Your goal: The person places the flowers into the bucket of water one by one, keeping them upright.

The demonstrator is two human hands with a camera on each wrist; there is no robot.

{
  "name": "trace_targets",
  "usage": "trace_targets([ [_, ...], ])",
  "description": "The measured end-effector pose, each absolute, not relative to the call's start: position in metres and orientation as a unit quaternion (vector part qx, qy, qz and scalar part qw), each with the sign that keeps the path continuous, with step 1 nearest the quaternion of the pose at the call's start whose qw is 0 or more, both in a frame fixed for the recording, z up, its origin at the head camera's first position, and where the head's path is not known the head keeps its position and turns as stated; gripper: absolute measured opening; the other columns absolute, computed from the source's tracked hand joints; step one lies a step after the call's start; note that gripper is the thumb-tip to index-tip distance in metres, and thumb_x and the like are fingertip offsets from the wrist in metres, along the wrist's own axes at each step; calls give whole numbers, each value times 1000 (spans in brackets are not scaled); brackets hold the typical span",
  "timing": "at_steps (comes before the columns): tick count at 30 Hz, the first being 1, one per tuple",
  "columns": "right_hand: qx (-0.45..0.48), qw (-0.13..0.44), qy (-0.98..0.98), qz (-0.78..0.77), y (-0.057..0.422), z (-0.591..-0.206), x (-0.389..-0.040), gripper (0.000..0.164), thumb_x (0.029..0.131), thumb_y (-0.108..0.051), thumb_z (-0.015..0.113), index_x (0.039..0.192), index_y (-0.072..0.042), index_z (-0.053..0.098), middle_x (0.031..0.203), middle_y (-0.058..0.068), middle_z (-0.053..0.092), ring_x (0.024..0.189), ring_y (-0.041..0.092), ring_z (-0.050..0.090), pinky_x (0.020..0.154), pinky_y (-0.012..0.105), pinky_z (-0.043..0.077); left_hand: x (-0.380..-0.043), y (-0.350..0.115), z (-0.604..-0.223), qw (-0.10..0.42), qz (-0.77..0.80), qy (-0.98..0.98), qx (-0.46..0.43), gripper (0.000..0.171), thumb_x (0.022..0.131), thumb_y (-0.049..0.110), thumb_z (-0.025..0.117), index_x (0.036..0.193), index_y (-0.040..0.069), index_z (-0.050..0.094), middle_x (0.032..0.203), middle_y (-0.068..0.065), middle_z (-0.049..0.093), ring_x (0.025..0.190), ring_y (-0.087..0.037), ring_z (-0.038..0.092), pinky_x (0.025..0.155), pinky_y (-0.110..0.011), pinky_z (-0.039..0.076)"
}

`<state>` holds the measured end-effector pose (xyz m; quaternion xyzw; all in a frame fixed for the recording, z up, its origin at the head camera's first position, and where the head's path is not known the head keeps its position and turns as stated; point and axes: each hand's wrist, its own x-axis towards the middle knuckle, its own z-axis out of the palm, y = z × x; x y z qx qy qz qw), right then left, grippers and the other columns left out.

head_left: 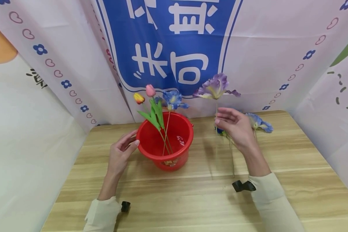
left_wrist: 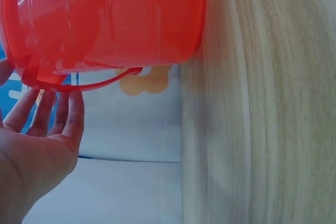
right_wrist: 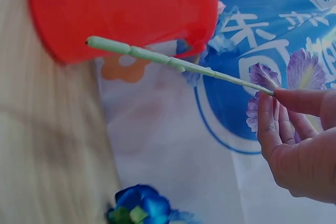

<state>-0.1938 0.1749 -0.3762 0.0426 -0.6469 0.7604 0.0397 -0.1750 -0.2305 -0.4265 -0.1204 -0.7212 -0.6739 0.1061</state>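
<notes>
A purple iris (head_left: 216, 88) stands upright in my right hand (head_left: 235, 127), which pinches its thin stem (right_wrist: 184, 66) right of the red bucket (head_left: 174, 164). The stem's lower end points down over the table. At the bucket's left side, my left hand (head_left: 121, 153) touches the rim with the thumb, while its nearly straight fingers (left_wrist: 73, 111) rest at the red handle (left_wrist: 100, 83). Inside the bucket lean a yellow-red tulip (head_left: 139, 98), a pink tulip (head_left: 150, 90) and a blue iris (head_left: 172, 99).
Behind my right hand, another blue flower (head_left: 259, 122) lies on the wooden table (head_left: 185, 203), near a dark blue bloom (right_wrist: 142, 205) with green leaves. A printed cloth (head_left: 255, 64) hangs along the table's back edge.
</notes>
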Motion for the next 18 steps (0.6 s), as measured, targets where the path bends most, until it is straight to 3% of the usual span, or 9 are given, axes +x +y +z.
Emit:
trace_targets([
  [10, 50, 64, -665, 743, 159, -349, -197, 44, 85, -4, 78, 127, -6, 65, 114, 12, 68, 100, 22, 70, 84, 30, 60, -176, -230, -427, 105, -671, -722, -129, 42, 94, 4, 67, 134, -2, 59, 135, -16, 60, 117, -21, 62, 93, -23, 55],
  [18, 97, 82, -648, 751, 144, -328, -199, 45, 85, 0, 76, 127, -3, 65, 111, 12, 68, 97, 23, 70, 81, 31, 61, -175, -230, -427, 105, -668, -726, -121, 41, 94, 5, 67, 134, 1, 61, 134, -16, 60, 117, -20, 63, 94, -23, 54],
])
